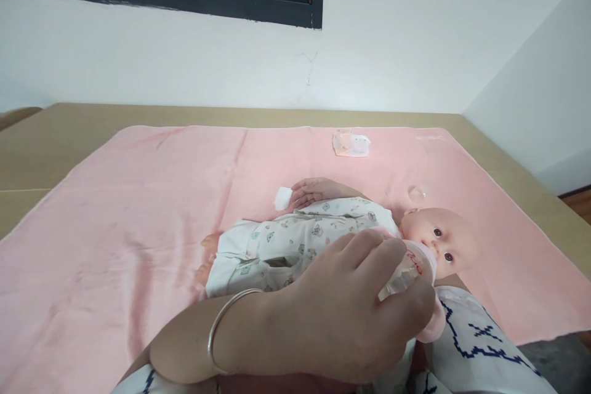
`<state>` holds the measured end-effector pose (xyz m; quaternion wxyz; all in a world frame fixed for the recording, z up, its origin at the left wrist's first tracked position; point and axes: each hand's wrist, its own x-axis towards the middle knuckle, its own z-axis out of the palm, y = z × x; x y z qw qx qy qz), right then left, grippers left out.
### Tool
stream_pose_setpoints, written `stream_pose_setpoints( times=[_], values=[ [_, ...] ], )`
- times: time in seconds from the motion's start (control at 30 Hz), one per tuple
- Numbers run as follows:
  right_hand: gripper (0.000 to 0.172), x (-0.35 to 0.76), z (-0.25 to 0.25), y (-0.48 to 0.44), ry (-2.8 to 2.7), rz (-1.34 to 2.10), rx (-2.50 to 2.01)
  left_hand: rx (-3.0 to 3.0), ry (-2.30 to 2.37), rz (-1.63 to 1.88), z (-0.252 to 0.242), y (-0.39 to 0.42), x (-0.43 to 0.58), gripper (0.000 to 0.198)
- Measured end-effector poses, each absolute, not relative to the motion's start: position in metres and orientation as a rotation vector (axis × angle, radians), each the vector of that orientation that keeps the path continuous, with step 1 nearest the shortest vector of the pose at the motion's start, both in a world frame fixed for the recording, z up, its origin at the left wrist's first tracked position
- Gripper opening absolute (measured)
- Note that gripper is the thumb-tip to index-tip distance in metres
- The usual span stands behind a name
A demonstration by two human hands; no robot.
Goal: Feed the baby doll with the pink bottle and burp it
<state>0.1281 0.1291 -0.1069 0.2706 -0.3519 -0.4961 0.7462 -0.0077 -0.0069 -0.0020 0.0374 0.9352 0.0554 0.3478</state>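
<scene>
The bottle [418, 260] is gripped by the left hand [355, 305] near the head of the doll [277, 241], clear, pink-trimmed and red-lettered, the right hand [313, 192] being laid unclenched on the doll's far side.

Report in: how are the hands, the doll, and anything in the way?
Left hand gripping bottle. Right hand at far side of doll. Bottle near its face, no obstruction seen.
</scene>
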Motion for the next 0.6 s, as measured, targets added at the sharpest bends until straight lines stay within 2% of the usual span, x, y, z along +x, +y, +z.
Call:
stream_pose_setpoints(
  times=[0.3,0.6],
  values=[
    [0.062,0.219,-0.136,0.033,-1.409,1.734,-1.018,2.85,0.19,1.01,-0.004,-0.006,-0.01,0.029],
    [0.064,0.249,-0.172,0.021,-1.405,1.678,-1.067,2.858,0.188,1.023,-0.002,-0.007,-0.011,0.028]
  ],
)
